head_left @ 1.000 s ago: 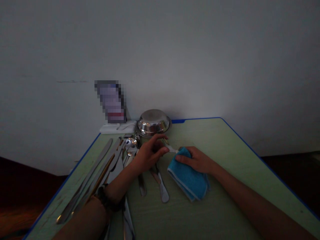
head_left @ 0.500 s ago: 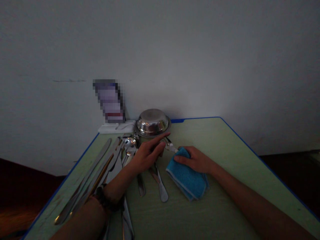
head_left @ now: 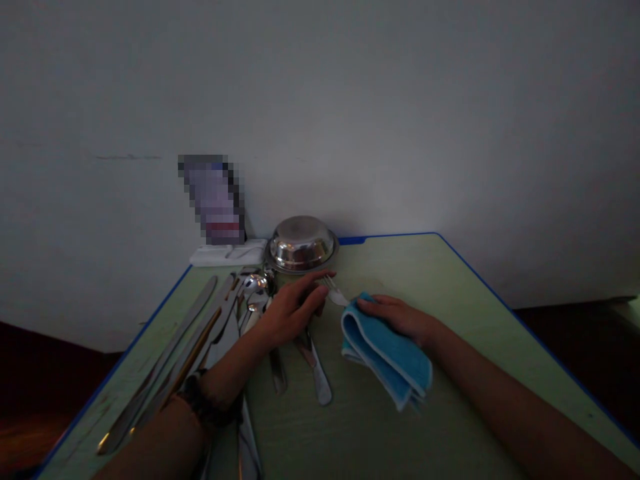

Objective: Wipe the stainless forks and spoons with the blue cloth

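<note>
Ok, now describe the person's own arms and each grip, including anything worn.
The left forearm wears a dark, chunky bracelet at the wrist, its material too dim to tell; the right forearm shows nothing worn. No sleeves are in view, and the left grip and right grip look ungloved.

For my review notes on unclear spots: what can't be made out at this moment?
All in the head view:
Fork handle: hidden by the blue cloth and right hand.
Whether the left hand touches the fork: too small and dim to tell.
Parts of the cutlery on the left: behind the left forearm.
Screen content: pixelated.
Inside of the upturned bowl: hidden by its wall.
</note>
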Available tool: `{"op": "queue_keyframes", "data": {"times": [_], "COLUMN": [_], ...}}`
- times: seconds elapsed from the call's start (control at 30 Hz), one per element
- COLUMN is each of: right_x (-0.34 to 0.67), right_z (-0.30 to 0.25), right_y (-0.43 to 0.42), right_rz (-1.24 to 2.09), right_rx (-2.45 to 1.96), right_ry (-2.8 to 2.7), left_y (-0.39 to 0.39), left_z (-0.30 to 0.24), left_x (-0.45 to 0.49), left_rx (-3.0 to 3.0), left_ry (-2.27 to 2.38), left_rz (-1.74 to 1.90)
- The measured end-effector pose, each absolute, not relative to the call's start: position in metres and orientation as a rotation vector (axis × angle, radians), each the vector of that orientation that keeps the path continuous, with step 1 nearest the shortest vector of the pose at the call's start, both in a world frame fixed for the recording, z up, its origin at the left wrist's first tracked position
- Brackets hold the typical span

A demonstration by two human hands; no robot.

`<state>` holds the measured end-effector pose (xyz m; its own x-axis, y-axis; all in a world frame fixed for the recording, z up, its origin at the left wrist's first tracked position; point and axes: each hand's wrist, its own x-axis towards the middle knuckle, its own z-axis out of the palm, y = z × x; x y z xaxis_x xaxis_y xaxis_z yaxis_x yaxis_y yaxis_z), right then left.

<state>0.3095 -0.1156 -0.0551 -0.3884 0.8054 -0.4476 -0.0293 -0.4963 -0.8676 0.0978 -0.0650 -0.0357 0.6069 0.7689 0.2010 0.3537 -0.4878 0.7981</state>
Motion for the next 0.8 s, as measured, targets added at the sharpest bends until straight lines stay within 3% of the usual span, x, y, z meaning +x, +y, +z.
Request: {"op": "queue_keyframes", "data": {"times": [0.27,0.8], "right_x": [0.3115,0.3096], "right_z": [-0.0504,-0.0552], "right_y": [-0.1164,-0.1149], "right_rz": [2.151,2.138], "right_rx": [-0.958,-1.003], "right_ry": [-1.107,-1.032], "left_y": [-0.0630,-0.0660], "left_z": [-0.0367,-0.0343], "left_x": [0.0976,0.0973], "left_rx": [2.091,2.125], "left_ry": [0.905,0.931], "left_rz": [0.718,0.735]}}
